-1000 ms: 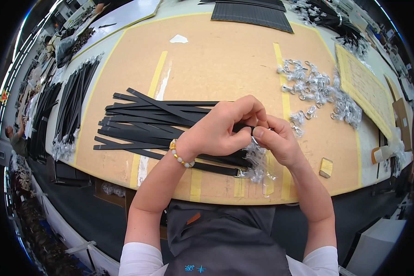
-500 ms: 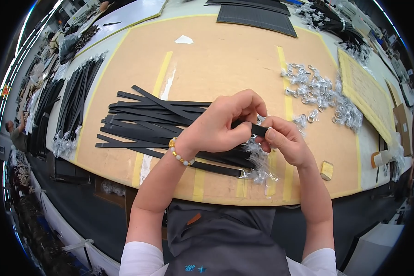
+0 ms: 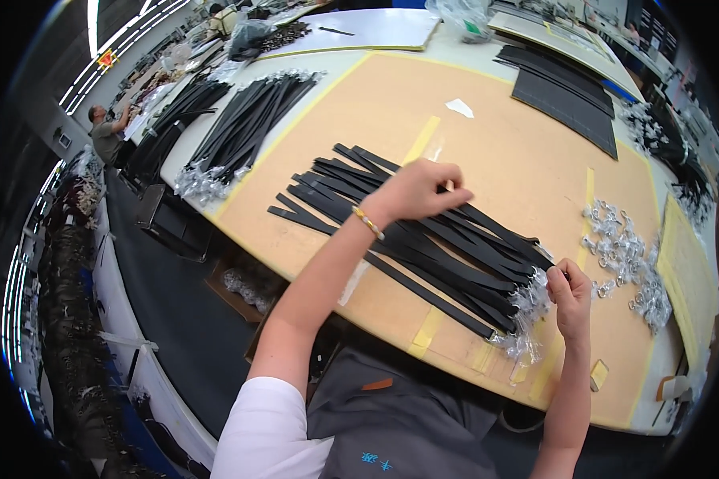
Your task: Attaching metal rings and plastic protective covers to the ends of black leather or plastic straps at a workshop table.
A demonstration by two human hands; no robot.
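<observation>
My right hand (image 3: 571,299) pinches the end of a black strap (image 3: 507,234) beside the clear plastic wrapping. From there the strap runs up and leftward to my left hand (image 3: 423,190), whose curled fingers and thumb close around it; the exact grip is partly hidden. Beneath both hands lies a loose bundle of black straps (image 3: 423,254), their far-left ends fanned out. At the bundle's right end, crumpled clear plastic (image 3: 527,307) covers the fittings, and a metal ring shows on the nearest strap.
Plastic-wrapped metal clasps and rings (image 3: 615,239) lie right of my right hand. A yellow-edged board (image 3: 687,279) and a small yellow block (image 3: 599,375) are farther right. More straps (image 3: 252,120) are piled at far left; black sheets (image 3: 563,112) lie at the back.
My hands have moved apart: the left has gone along the strap to the left, the right stays at its end. The view has turned leftward, so the table appears shifted right.
</observation>
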